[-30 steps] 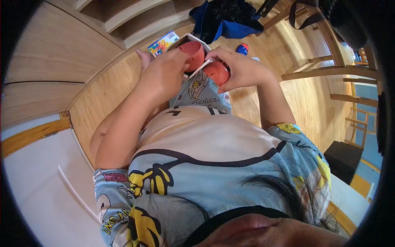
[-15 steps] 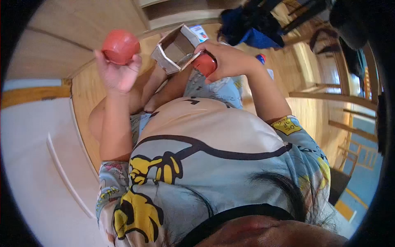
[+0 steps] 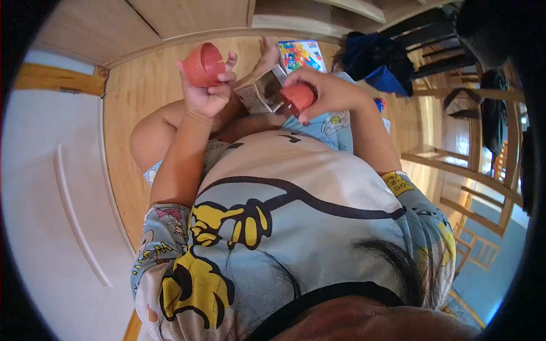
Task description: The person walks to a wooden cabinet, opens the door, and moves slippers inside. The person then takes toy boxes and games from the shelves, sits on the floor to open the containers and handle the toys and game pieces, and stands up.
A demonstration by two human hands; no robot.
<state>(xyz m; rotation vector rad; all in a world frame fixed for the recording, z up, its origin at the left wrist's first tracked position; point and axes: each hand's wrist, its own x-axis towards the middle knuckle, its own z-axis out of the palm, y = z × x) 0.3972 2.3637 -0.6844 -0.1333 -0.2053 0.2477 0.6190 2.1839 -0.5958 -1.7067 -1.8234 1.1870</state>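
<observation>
My left hand (image 3: 206, 101) is raised at the upper left, its fingers wrapped round a rounded red plastic cup (image 3: 200, 68). The cup is tilted, and its rim faces up and to the right. To the right, my right hand (image 3: 333, 94) grips a second red cup (image 3: 299, 98), partly covered by the fingers. What is inside this one is hard to make out. Between the two hands an open cardboard box (image 3: 257, 98) rests by my legs. The right-hand cup overlaps the edge of the box in view.
A colourful printed sheet or box (image 3: 300, 55) lies on the wood floor (image 3: 128, 85) beyond the cardboard box. Dark and blue fabric (image 3: 378, 63) lies at upper right, near wooden furniture legs (image 3: 455, 162). A small blue and red object (image 3: 380, 104) sits behind my right forearm.
My left hand has moved right and turned its cup, so the rim now shows. My right hand has shifted slightly right and down. The printed sheet has come into fuller view.
</observation>
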